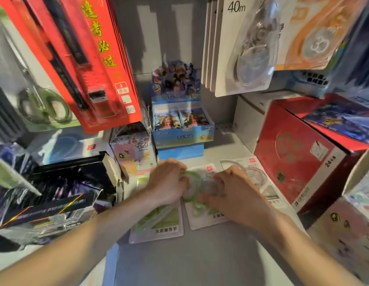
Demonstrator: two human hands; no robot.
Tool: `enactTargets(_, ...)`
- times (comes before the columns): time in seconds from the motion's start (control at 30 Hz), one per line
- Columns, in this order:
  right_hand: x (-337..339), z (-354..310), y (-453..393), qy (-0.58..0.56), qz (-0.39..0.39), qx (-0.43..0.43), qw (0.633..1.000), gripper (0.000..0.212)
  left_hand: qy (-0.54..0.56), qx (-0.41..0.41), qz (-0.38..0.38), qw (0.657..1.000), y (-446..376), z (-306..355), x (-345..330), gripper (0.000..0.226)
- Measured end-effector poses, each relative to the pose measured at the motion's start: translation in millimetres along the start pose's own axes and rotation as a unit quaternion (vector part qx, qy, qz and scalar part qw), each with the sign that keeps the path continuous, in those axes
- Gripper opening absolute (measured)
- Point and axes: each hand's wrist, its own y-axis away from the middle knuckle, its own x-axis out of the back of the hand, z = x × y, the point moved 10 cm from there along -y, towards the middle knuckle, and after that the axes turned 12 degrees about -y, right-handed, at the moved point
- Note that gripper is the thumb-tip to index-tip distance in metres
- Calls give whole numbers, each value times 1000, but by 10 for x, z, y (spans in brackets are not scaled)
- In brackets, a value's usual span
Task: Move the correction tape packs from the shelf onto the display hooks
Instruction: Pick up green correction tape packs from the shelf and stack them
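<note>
Several correction tape packs lie flat on the grey shelf (200, 254): a green-and-white one (165, 221) at the left, a middle one (208, 218) and a clear one (260, 176) at the right. My left hand (167, 182) rests on the top of the left and middle packs, fingers curled over a green tape. My right hand (233, 193) lies on the middle pack with its fingers pressed on the blister. Whether either hand grips a pack is hidden. White "40m" tape packs (241, 48) hang on hooks at the upper right.
Red pen packs (92, 58) and a scissors pack (35, 100) hang at the upper left. A blue card box (181, 124) stands at the back of the shelf, a pastel box (134, 153) and dark boxes (62, 188) at the left, a red box (299, 157) at the right.
</note>
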Motion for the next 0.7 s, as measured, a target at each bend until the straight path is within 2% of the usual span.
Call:
enactTargets(0.13, 20, 24, -6, -14, 1, -6, 1000, 69, -10, -9, 10, 1000, 5, 34, 18, 40)
enactTargets(0.23, 46, -31, 3, -22, 4, -5, 1000, 47, -3, -9, 6, 1000, 14, 49, 13, 41)
enactTargets(0.27, 55, -40, 7, -26, 6, -9, 1000, 45, 0, -10, 4, 1000, 16, 51, 8, 40)
enactTargets(0.43, 54, -15, 27, -39, 2, -22, 999, 48, 45, -5, 0, 999, 16, 39, 29, 34)
enactTargets(0.5, 66, 1, 27, -46, 6, -30, 998, 57, 48, -7, -2, 999, 36, 37, 26, 35)
enactTargets(0.7, 49, 49, 33, -88, 9, -40, 995, 71, -11, -17, -29, 999, 201, -52, -52, 44)
